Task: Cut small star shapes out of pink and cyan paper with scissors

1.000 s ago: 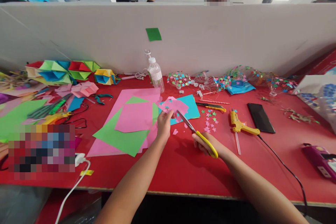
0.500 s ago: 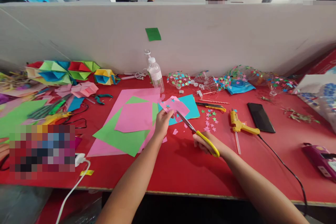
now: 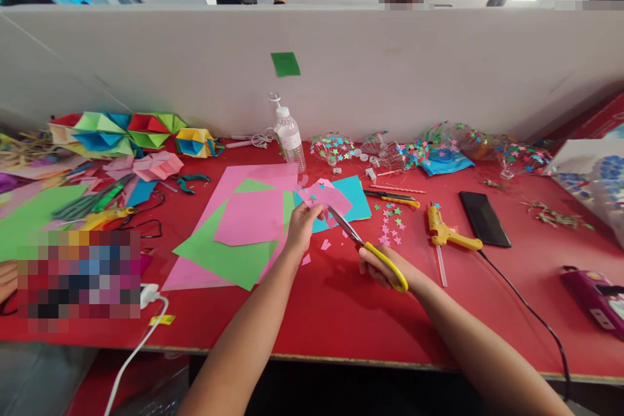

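My left hand (image 3: 303, 224) pinches a piece of pink paper (image 3: 336, 201) by its near edge, above the blue sheets. Yellow-handled scissors (image 3: 387, 264) are in my right hand (image 3: 377, 266), fingers closed round the handles. Their blade tips reach the paper's edge beside my left fingers; whether they are cutting into it I cannot tell. Small pink scraps (image 3: 325, 245) lie on the table below. Right of the blue paper (image 3: 361, 198) are small cut paper stars (image 3: 390, 227). To the left lie a pink square (image 3: 251, 218) and a larger green sheet (image 3: 234, 263).
A yellow glue gun (image 3: 446, 232) with a black cord and a phone (image 3: 485, 218) lie right on the red table (image 3: 351, 331). A cutter knife (image 3: 400, 197) lies behind the stars. Water bottles (image 3: 289, 136) stand at the back. Folded paper shapes (image 3: 117, 133) fill the back left.
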`<state>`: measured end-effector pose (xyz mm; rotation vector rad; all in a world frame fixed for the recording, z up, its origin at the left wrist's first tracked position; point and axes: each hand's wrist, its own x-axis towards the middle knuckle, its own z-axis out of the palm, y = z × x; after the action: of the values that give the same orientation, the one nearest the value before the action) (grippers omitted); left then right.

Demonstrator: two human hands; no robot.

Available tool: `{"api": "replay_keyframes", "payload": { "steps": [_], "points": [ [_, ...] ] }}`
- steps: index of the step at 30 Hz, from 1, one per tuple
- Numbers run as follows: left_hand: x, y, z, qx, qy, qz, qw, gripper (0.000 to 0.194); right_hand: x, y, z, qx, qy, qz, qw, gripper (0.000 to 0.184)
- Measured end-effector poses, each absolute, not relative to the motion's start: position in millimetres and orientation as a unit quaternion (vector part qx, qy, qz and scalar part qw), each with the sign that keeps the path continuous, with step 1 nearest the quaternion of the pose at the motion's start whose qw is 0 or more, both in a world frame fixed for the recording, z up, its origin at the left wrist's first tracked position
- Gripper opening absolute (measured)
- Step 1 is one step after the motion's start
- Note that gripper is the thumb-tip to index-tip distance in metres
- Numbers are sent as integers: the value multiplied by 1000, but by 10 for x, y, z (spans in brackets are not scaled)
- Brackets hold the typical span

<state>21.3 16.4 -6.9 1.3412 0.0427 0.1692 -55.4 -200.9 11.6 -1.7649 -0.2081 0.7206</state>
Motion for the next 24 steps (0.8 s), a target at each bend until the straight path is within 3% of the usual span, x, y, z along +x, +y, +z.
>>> {"api": "replay_keyframes", "payload": {
  "steps": [11,24],
  "points": [
    [226,191,-81,624,12,73,778,21,-548,-1958,189,-780,-19,317,539,55],
    [117,25,28,571,51,53,818,16,-573,-1905,247,-765,19,311,564,50]
  ]
}}
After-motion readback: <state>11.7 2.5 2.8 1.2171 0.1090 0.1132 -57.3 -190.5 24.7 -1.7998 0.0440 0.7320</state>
